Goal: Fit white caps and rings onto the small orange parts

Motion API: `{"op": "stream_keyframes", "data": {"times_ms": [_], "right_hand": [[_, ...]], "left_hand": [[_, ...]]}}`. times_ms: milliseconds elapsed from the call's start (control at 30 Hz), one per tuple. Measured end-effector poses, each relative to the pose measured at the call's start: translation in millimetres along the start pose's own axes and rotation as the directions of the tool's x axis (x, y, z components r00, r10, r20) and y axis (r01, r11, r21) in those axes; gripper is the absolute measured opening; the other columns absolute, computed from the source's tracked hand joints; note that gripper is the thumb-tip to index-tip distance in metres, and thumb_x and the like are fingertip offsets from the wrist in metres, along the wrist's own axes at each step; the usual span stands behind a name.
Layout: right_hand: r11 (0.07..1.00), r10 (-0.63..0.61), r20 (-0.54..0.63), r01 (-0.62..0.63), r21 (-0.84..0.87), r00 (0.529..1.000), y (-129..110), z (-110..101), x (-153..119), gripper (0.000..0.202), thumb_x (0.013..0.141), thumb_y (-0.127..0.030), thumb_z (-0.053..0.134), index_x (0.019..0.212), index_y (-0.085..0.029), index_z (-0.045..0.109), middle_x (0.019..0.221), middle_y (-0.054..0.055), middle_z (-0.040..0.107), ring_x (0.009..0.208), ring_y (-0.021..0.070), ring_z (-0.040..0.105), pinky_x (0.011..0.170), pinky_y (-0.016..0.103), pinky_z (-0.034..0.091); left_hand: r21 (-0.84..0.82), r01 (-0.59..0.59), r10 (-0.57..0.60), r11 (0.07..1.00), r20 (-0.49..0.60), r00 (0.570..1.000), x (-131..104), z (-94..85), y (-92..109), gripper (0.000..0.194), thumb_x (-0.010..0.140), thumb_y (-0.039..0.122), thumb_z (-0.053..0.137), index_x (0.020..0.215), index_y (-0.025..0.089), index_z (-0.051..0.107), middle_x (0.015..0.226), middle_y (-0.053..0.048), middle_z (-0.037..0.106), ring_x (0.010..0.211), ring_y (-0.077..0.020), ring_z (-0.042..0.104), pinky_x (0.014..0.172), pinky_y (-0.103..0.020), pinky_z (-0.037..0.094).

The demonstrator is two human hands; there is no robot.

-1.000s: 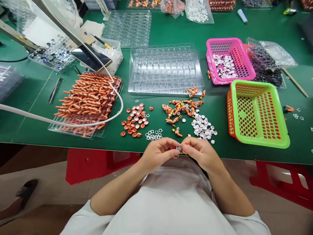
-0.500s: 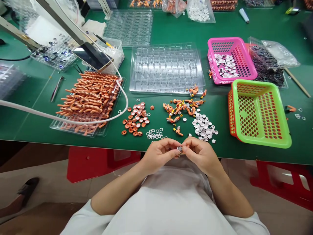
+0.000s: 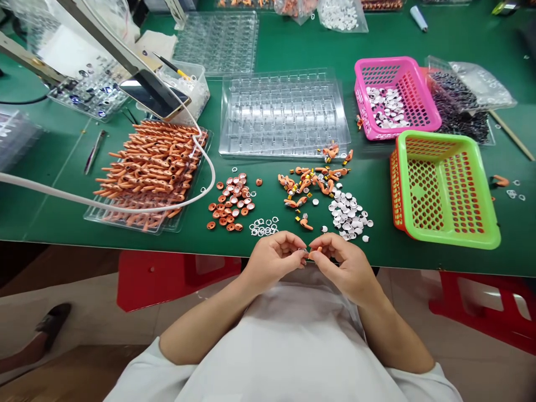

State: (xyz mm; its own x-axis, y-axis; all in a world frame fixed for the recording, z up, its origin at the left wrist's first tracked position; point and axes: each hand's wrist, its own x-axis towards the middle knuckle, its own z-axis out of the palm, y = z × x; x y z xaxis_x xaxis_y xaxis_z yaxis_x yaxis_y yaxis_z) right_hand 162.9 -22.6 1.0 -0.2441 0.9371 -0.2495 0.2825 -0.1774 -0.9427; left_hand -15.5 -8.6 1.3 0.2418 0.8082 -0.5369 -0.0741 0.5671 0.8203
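Observation:
At the table's front edge, my left hand (image 3: 274,261) and my right hand (image 3: 343,265) meet fingertip to fingertip. The right one pinches a small orange earbud shell (image 3: 315,252). Between the left thumb and finger is a small greyish part, mostly covered by the fingers. Just beyond the hands lie loose orange earbud shells (image 3: 305,223) with yellow bits on them. White round caps (image 3: 349,215) are heaped by my right hand. Thin white rings (image 3: 263,226) and orange round covers (image 3: 230,204) lie beyond my left hand.
Trays of orange stemmed shells (image 3: 154,162) stand left under a white cable (image 3: 104,204). Clear plastic trays (image 3: 285,114) lie mid-table. Pink (image 3: 397,134) and green (image 3: 452,237) baskets are at right. A phone (image 3: 154,95) leans at the left. Tweezers (image 3: 95,152) lie farther left.
The fingertips have come slightly apart, and more of the orange shell shows in my right fingers. The greyish part is now more hidden by my left fingers. The view has shifted slightly.

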Motion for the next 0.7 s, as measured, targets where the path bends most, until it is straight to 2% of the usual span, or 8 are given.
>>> {"op": "stream_keyframes", "data": {"times_ms": [433, 700], "right_hand": [[1.0, -0.013, 0.022, 0.012, 0.029, 1.0, -0.8, 2.2, -0.8, 0.006, 0.09, -0.025, 0.058, 0.092, -0.021, 0.063, 0.083, 0.001, 0.066, 0.074, 0.0144, 0.062, 0.064, 0.024, 0.048], [0.997, -0.079, -0.001, 0.079, 0.002, 0.997, 1.5, 4.0, -1.8, 0.008, 0.087, -0.019, 0.058, 0.092, -0.022, 0.064, 0.084, 0.0, 0.063, 0.071, 0.0123, 0.058, 0.063, 0.024, 0.047]], "left_hand": [[-0.004, -0.032, 0.032, 0.999, -0.026, 0.999, 0.8, -1.4, -8.3, 0.013, 0.07, 0.02, 0.074, 0.078, 0.012, 0.067, 0.066, 0.0, 0.067, 0.057, -0.0105, 0.064, 0.058, -0.021, 0.055], [0.006, -0.101, 0.1, 0.995, 0.028, 0.995, -2.9, -3.0, -8.3, 0.014, 0.077, 0.024, 0.073, 0.082, 0.013, 0.067, 0.076, -0.002, 0.069, 0.066, -0.0113, 0.067, 0.066, -0.023, 0.059]]}}
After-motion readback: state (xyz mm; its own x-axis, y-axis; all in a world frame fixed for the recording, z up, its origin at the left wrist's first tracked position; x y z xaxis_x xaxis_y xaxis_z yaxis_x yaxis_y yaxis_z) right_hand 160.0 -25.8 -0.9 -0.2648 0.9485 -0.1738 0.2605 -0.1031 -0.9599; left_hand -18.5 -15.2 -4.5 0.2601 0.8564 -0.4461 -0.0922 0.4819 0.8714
